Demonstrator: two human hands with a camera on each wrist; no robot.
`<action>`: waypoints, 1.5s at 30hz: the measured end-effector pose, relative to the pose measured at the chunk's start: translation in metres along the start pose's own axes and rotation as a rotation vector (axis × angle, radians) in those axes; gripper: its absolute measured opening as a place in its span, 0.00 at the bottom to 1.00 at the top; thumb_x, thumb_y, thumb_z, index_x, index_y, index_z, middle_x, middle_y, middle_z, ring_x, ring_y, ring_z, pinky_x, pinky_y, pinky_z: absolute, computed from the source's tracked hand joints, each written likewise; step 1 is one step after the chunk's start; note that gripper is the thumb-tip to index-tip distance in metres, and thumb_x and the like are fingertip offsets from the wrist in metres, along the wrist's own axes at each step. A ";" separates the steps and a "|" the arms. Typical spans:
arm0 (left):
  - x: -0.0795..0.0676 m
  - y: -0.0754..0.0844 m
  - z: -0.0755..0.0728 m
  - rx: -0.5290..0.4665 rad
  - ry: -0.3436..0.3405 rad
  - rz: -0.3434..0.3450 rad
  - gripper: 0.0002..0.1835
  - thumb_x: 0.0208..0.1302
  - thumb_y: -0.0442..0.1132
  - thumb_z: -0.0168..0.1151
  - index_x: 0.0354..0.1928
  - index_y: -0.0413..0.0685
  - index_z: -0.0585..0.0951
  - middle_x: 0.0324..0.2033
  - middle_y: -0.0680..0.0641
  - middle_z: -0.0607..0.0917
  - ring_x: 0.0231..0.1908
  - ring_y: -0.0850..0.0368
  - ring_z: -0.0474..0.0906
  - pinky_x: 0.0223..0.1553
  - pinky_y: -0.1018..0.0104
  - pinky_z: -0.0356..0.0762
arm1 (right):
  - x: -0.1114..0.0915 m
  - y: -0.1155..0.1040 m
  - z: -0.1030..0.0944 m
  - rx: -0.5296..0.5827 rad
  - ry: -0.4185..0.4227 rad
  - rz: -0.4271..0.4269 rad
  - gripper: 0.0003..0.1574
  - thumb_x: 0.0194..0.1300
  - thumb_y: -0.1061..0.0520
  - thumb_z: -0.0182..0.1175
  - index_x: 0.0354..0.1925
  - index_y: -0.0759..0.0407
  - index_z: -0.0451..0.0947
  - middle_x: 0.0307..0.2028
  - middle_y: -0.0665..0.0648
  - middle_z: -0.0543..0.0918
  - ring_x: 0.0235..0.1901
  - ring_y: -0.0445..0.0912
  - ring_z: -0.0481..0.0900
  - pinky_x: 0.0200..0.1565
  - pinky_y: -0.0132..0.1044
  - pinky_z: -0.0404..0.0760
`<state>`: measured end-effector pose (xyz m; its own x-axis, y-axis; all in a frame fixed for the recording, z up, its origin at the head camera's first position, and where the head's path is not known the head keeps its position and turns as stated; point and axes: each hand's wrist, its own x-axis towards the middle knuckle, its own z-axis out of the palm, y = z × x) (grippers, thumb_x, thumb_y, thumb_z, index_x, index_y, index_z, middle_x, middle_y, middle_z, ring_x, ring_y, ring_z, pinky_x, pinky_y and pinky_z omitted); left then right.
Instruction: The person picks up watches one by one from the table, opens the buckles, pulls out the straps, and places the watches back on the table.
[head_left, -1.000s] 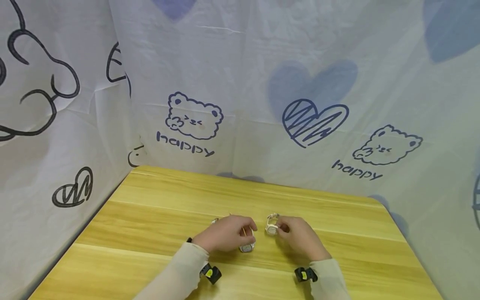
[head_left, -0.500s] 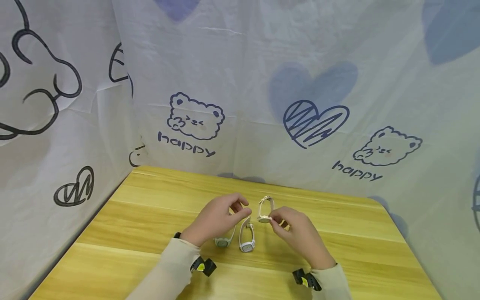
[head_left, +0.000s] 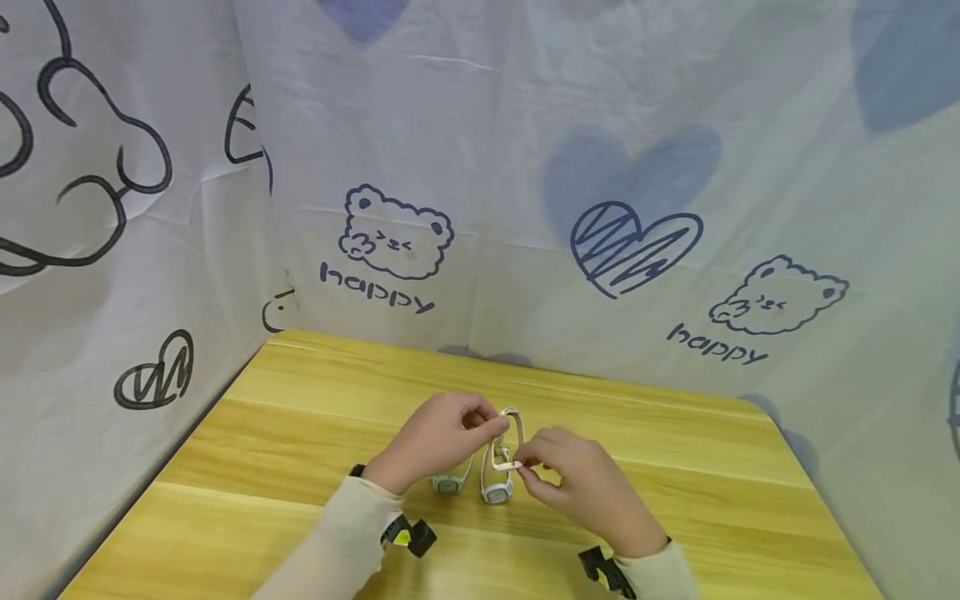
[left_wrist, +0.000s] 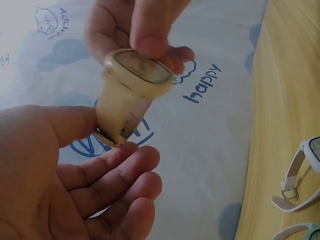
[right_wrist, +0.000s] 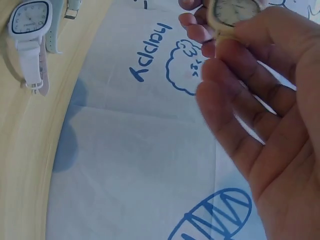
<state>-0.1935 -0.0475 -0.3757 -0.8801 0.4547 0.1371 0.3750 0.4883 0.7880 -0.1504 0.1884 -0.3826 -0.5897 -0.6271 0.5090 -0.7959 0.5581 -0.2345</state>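
A cream wristwatch (left_wrist: 137, 75) with its strap fastened into a loop is held up between both hands. My right hand (head_left: 581, 479) pinches it at the case, thumb over the edge of the dial. At the buckle end of the strap, the thumb and index finger of my left hand (head_left: 442, 437) pinch it, the other fingers loosely bent. Below, a white wristwatch (head_left: 497, 493) rests on the table, dial facing up toward me. Just left of it lies a pale green wristwatch (head_left: 447, 484), its strap partly covered by my left hand.
The wooden table (head_left: 337, 383) has light yellow planks. Behind it hangs a white cloth (head_left: 510, 308) printed with hearts, bears and the word happy; another printed cloth (head_left: 225, 250) hangs along the left edge.
My right hand has lifted the cream watch and brought it left, over the white watch. My left hand has let go near the white watch, risen, and taken the cream strap.
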 end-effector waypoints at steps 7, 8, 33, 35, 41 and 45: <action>0.002 -0.001 -0.003 -0.067 -0.051 0.012 0.08 0.72 0.51 0.66 0.43 0.58 0.87 0.34 0.62 0.86 0.36 0.64 0.83 0.41 0.64 0.82 | 0.004 -0.005 -0.004 0.100 0.064 0.194 0.12 0.65 0.62 0.67 0.46 0.53 0.81 0.36 0.42 0.81 0.34 0.36 0.78 0.35 0.33 0.83; 0.002 -0.001 -0.004 -0.060 -0.064 0.030 0.07 0.72 0.51 0.67 0.43 0.59 0.87 0.34 0.63 0.86 0.36 0.65 0.83 0.41 0.64 0.82 | 0.006 -0.006 -0.006 0.106 0.097 0.231 0.13 0.65 0.61 0.67 0.48 0.53 0.81 0.36 0.43 0.81 0.35 0.37 0.78 0.35 0.33 0.83; -0.008 0.020 0.000 0.232 -0.003 0.364 0.14 0.68 0.46 0.71 0.52 0.53 0.85 0.43 0.58 0.85 0.43 0.68 0.79 0.49 0.69 0.81 | 0.010 -0.019 -0.025 0.197 0.020 0.367 0.08 0.72 0.57 0.67 0.48 0.48 0.82 0.39 0.42 0.83 0.39 0.35 0.81 0.39 0.34 0.85; -0.008 0.020 -0.001 0.237 0.008 0.372 0.12 0.67 0.45 0.72 0.49 0.52 0.85 0.42 0.58 0.86 0.43 0.67 0.80 0.49 0.69 0.81 | 0.011 -0.019 -0.023 0.179 0.026 0.365 0.10 0.70 0.57 0.69 0.48 0.49 0.82 0.40 0.43 0.84 0.38 0.37 0.82 0.39 0.35 0.85; -0.008 0.020 -0.003 0.286 0.020 0.422 0.10 0.66 0.44 0.74 0.46 0.52 0.86 0.42 0.57 0.87 0.43 0.66 0.82 0.48 0.70 0.81 | 0.014 -0.021 -0.017 0.128 0.009 0.381 0.13 0.66 0.57 0.73 0.47 0.49 0.82 0.40 0.41 0.84 0.36 0.36 0.81 0.39 0.35 0.85; -0.008 0.021 -0.003 0.293 0.012 0.416 0.10 0.67 0.45 0.73 0.47 0.53 0.86 0.42 0.58 0.87 0.43 0.67 0.81 0.48 0.71 0.81 | 0.013 -0.021 -0.015 0.104 0.024 0.365 0.12 0.65 0.58 0.73 0.44 0.48 0.82 0.37 0.40 0.83 0.34 0.36 0.81 0.37 0.34 0.84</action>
<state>-0.1795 -0.0429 -0.3586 -0.6412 0.6472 0.4123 0.7592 0.4568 0.4637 -0.1398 0.1765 -0.3586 -0.8345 -0.3840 0.3952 -0.5447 0.6835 -0.4859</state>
